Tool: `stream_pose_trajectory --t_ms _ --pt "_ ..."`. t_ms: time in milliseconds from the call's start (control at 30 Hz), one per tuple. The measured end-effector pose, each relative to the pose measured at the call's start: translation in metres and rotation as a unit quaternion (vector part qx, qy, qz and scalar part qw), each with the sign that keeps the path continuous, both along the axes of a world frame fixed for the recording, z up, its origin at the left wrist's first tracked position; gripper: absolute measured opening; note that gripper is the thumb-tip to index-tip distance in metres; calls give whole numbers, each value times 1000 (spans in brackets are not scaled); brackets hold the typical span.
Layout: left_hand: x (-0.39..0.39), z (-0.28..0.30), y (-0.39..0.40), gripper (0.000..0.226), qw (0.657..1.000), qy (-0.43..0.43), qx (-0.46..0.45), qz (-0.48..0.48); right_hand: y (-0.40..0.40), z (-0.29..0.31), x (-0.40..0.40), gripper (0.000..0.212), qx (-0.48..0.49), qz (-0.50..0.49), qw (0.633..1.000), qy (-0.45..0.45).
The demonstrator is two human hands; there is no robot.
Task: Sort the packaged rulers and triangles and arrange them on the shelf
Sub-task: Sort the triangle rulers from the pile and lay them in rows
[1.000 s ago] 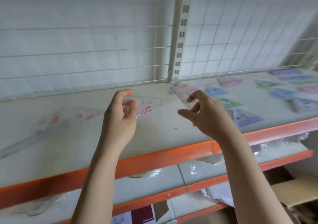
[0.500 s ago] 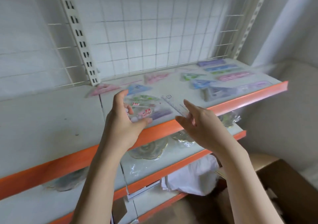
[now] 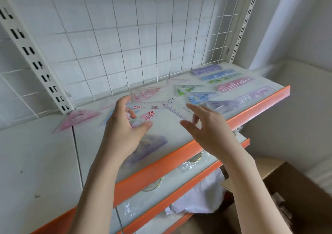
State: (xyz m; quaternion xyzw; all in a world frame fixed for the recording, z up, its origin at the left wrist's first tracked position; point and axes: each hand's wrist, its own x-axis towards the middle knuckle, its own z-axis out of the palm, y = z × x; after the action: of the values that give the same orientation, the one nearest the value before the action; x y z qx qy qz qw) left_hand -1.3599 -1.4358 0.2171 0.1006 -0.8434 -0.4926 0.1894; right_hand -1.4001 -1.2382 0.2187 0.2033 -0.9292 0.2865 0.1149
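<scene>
Box (image 3: 296, 188): brown cardboard, lower right, nearest the camera, below the shelves.
Lower shelves (image 3: 179, 196): two orange-edged levels carrying clear-wrapped items and a white bag (image 3: 203, 197).
Left hand (image 3: 124, 131): raised over the top shelf; thumb and curled fingers grasp the left end of a clear triangle (image 3: 149, 112) with red print.
Right hand (image 3: 206, 127): raised beside the left; fingers extended; fingertips and thumb pinch the near end of a clear ruler (image 3: 173, 110) with a small cartoon print.
Clear triangle and clear ruler: both held above the shelf, their far ends meeting between the hands.
Top shelf (image 3: 224, 124): white board with orange front edge; holds the sorted packages.
Purple pack (image 3: 150, 145): blurred, lies on the shelf under the left hand, near the front edge; its type cannot be told.
Pink triangle (image 3: 77, 117): lies on the shelf left of the left hand, by the upright.
Triangle row: second pink triangle (image 3: 145, 94), green triangle (image 3: 186, 90), blue triangle (image 3: 201, 97) and purple triangle (image 3: 221, 105), behind and right of the hands.
Ruler group: purple ruler (image 3: 206, 69), blue ruler (image 3: 217, 75), green ruler (image 3: 226, 78), pink ruler (image 3: 233, 86), side by side at the far right corner; a further purple ruler (image 3: 256, 94) near the front edge.
Grid (image 3: 143, 36): white wire panel behind the shelf, between slotted uprights (image 3: 36, 61).
</scene>
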Motion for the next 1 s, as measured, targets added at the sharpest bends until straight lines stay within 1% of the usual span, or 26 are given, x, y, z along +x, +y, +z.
stream_pose_trajectory --t_ms 100,200,333,467,600,700,733,800,867,967,1000 --pt "-12 0 -5 72 1000 -7 -7 4 -3 -1 -14 51 -13 -10 1000 18" --pt "-23 -1 -8 74 1000 -9 -15 8 -2 -1 -27 50 -9 -7 1000 13" --pt "-36 0 -5 83 1000 -8 -25 13 2 -2 -47 41 -34 4 999 19" --pt "-48 1 8 86 999 -23 -18 26 8 -4 -68 36 -30 6 999 35" --pt "-62 6 29 86 999 -34 -15 40 24 0 -92 34 -84 11 996 11" --pt "-73 10 48 87 998 -33 -11 61 40 9 -113 43 -125 29 992 0" --pt "-78 10 54 87 997 -32 -5 66 45 12 -119 41 -125 38 991 7" --pt "-86 10 66 87 997 -25 -2 75 55 16 -132 31 -119 47 992 16" --pt "-94 10 79 87 996 -19 -6 84 64 18 -143 25 -121 48 991 3" --pt "-101 11 98 88 996 -19 -6 93 74 18 -158 20 -161 52 985 -20" --pt "-102 11 103 88 995 -19 -6 93 77 18 -161 22 -176 56 983 -27"
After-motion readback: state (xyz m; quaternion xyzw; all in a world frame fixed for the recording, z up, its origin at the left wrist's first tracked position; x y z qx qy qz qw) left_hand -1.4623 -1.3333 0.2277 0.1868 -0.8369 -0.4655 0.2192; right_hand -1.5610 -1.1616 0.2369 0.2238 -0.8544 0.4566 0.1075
